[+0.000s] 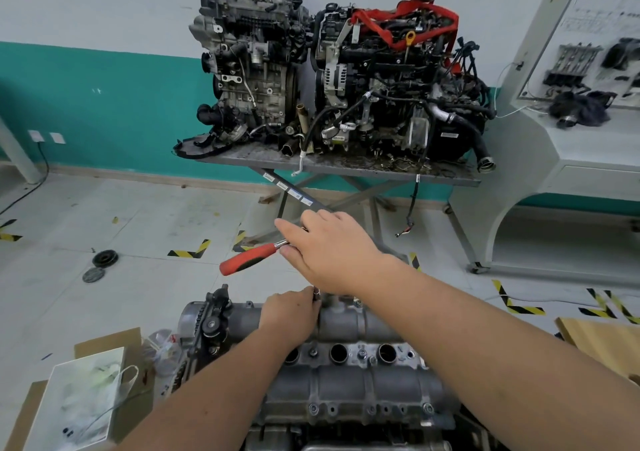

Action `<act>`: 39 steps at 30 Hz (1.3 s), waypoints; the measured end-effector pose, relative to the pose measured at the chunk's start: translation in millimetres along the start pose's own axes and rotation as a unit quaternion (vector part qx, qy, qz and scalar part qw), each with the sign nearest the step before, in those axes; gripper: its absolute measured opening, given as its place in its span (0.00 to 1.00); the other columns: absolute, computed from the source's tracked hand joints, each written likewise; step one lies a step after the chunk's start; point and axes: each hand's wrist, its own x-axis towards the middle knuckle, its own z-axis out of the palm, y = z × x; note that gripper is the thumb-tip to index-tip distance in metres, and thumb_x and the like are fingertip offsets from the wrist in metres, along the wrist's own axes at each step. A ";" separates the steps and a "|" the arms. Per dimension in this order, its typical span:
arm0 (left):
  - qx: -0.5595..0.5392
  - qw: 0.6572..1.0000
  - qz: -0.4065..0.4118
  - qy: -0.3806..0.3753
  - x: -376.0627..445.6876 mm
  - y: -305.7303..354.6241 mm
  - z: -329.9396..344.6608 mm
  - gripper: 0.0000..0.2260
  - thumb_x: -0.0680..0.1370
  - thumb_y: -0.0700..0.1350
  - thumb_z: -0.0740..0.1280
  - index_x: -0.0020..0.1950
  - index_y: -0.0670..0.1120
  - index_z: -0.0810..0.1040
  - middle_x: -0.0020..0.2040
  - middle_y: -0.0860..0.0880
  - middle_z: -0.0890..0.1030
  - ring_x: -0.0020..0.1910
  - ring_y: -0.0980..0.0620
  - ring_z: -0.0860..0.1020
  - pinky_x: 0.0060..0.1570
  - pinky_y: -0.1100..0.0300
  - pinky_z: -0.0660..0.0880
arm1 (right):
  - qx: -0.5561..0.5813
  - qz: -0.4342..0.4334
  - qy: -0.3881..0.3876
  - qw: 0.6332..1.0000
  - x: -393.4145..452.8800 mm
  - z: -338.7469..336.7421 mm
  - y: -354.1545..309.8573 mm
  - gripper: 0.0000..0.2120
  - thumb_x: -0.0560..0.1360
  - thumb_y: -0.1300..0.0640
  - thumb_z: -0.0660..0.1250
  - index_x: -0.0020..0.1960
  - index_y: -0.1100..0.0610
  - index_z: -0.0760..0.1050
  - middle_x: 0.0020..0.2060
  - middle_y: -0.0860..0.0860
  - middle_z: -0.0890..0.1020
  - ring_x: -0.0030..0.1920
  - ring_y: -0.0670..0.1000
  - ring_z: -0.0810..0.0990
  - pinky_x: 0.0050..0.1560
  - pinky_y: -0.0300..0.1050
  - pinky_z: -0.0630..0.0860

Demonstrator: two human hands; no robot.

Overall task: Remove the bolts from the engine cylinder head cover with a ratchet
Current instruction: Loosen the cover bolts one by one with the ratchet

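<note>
From the head view, the grey cast-metal cylinder head cover (349, 381) is seen low and central, lying across the frame with three dark round wells along its top. Small silver bolts (313, 408) are seated along its near flange, and another bolt (361, 353) is seen between the wells.

The right hand (332, 253) is reached forward over the far edge of the cover, and the chrome ratchet with the red and black handle (252, 256) is held at its head end, fingers curled round the metal shank. The handle is pointed left and slightly down, clear of the hand. How the ratchet's head meets the engine cannot be told, as it is hidden under the palm.

The left hand (292, 312) is laid on the far upper ridge of the cover, just below the right hand, its fingertips pinched round a small dark upright socket extension (316, 291) at the far edge.

To the left, a white paper bag with a cord handle (83, 395) is propped against brown cardboard (135, 343). Beyond, on the floor, two dark round discs (105, 259) are seen beside yellow and black floor tape (190, 251). Against the teal and white wall, two complete engines (256, 66) are stood on a grimy metal counter (450, 177), the right-hand one wrapped in a red strap (446, 21).
</note>
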 end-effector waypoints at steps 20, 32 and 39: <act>-0.074 0.997 -0.017 0.009 1.9 -3.4 5.5 0.17 0.84 0.58 0.54 0.57 0.46 0.74 0.53 0.43 0.82 0.53 0.40 0.80 0.43 0.54 0.67 | 0.829 0.370 -0.032 0.418 15.5 -11.7 -20.9 0.04 0.78 0.68 0.56 0.47 0.64 0.69 0.28 0.55 0.81 0.33 0.54 0.83 0.27 0.37 0.73; -0.123 0.992 -0.033 -0.021 1.8 -1.7 -2.3 0.10 0.84 0.50 0.56 0.53 0.46 0.72 0.56 0.44 0.82 0.54 0.42 0.80 0.47 0.54 0.73 | 0.456 0.197 0.310 0.811 -11.4 41.4 -27.1 0.12 0.81 0.58 0.65 0.62 0.55 0.81 0.60 0.51 0.81 0.62 0.50 0.78 0.62 0.46 0.75; -0.095 0.995 -0.037 -0.010 2.9 -2.9 -0.5 0.14 0.84 0.54 0.54 0.60 0.49 0.74 0.56 0.45 0.82 0.54 0.42 0.79 0.43 0.55 0.67 | 0.034 0.046 0.139 0.989 -5.2 20.2 -5.2 0.12 0.78 0.57 0.62 0.57 0.57 0.80 0.48 0.54 0.81 0.50 0.59 0.78 0.55 0.54 0.73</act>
